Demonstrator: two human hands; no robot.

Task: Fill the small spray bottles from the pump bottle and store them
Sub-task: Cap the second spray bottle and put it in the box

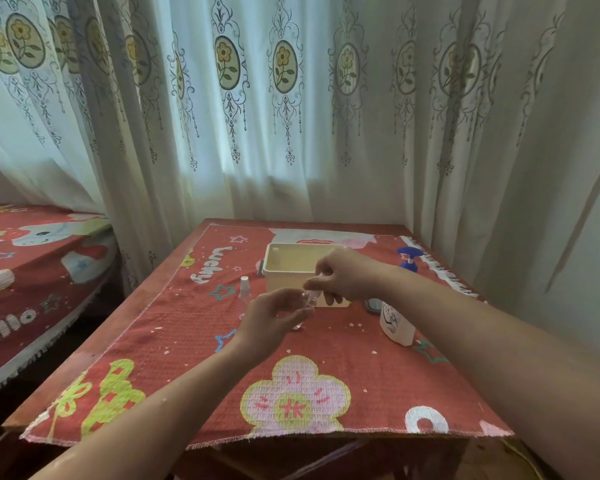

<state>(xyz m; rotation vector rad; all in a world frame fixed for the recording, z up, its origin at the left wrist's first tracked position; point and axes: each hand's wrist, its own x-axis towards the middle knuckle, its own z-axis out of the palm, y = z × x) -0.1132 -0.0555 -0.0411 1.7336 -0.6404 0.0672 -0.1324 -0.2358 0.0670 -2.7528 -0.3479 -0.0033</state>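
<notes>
My left hand (274,315) holds a small clear spray bottle (300,322) upright just above the red cloth. At its top, my right hand (340,277) pinches the bottle's cap piece (310,294). Another small clear spray bottle (244,292) with a white cap stands to the left. A third small bottle (276,252) stands inside the cream plastic bin (291,268) behind my hands. The white pump bottle (395,322) stands at the right, partly hidden by my right forearm.
A blue-headed spray bottle (407,259) stands behind my right arm. A small dark object (373,306) lies beside the pump bottle. The table (146,292) with its red flowered cloth (291,393) stands against patterned curtains (291,98). A bed (32,265) lies to the left.
</notes>
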